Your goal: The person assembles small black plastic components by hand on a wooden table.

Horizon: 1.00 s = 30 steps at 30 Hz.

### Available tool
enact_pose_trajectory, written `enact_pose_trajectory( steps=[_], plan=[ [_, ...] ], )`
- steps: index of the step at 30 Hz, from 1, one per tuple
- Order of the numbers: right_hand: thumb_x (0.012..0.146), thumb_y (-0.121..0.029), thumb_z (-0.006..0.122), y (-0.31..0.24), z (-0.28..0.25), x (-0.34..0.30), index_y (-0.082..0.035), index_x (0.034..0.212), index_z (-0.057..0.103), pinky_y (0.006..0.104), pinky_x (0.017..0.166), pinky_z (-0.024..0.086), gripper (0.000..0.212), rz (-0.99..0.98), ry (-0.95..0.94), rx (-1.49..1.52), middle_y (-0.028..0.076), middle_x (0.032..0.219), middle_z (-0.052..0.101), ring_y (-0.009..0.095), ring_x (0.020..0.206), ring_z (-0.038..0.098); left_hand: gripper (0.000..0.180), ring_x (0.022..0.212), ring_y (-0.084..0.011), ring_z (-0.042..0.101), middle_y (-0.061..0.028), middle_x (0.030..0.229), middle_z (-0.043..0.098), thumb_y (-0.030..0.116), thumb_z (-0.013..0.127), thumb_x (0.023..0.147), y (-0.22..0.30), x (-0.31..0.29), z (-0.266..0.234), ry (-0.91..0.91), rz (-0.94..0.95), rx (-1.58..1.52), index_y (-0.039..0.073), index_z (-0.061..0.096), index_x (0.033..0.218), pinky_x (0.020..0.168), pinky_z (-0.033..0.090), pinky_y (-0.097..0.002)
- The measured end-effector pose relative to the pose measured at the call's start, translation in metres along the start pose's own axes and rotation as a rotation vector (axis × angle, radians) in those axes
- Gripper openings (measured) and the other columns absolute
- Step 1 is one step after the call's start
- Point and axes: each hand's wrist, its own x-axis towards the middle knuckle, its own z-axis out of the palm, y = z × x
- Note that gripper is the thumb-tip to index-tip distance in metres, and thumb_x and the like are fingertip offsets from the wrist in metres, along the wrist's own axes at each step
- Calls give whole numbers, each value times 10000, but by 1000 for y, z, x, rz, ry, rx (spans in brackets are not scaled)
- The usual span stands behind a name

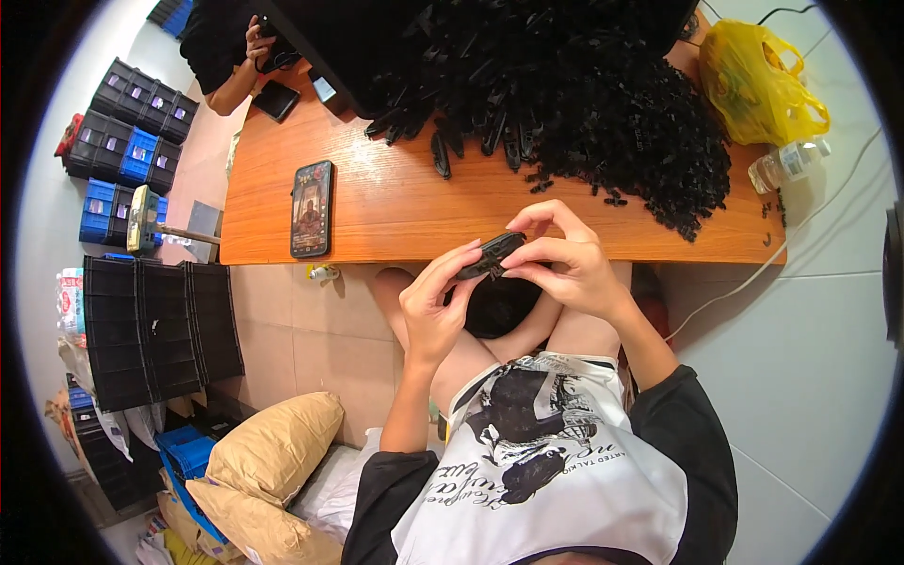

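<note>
Just in front of the table's near edge I hold a small, dark, elongated black plastic part (488, 254) between both hands. The fingers and thumb of my left hand (435, 303) pinch its left end. At its right end, the thumb and fingertips of my right hand (573, 262) are pressed on it; a small piece seems to stick out below, too small to make out. Beyond my hands, a large heap of small black plastic pieces (621, 141) covers the table's far right. Longer black parts (441, 153) like the held one lie along the heap's left side.
On the wooden table (377, 217) lies a phone (313, 209) with a lit screen. A yellow plastic bag (758, 80) and a clear bottle (789, 165) sit at the right. Another person's hand (259, 42) shows at the far left. Black crates (155, 330) and brown sacks (273, 447) stand left.
</note>
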Motion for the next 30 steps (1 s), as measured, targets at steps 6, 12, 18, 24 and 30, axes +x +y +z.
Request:
enact_pose_trajectory(
  steps=[6,12,18,24,30],
  plan=[
    [629,-22,758,-7,-1,-3,-69,804,694,283,711,441,192,52,-43,39,78,997,542,183,869,522,320,935,-244,634,-161,1019,646,-150,611,690,8,-5,-1,-47,102,121,-16,639,979,804,502,-297],
    [650,-31,747,-11,-4,-3,-58,794,695,285,736,462,156,98,-93,66,79,980,551,184,895,547,326,931,-244,637,-151,1026,646,-145,605,682,8,-6,-3,-115,127,201,-13,642,977,806,503,-301],
    [657,-28,743,-10,-7,-2,-55,799,700,278,733,472,150,110,-153,110,74,946,573,176,867,564,308,891,-214,647,-139,1009,654,-116,618,713,9,-11,-4,-107,13,106,-11,642,1003,772,512,-282],
    [662,-37,745,-7,-7,-3,-57,796,703,284,761,465,142,143,-168,134,70,950,577,174,878,564,298,878,-198,650,-131,985,662,-101,621,729,10,-12,-4,-105,-37,114,-8,642,1011,745,511,-258],
    [690,-120,743,-3,-8,-3,-73,774,701,307,802,449,106,221,-206,208,67,940,582,198,906,574,300,883,-200,651,-130,979,662,-100,626,720,8,-11,-4,-131,-22,116,-4,643,1004,757,514,-272]
  ],
)
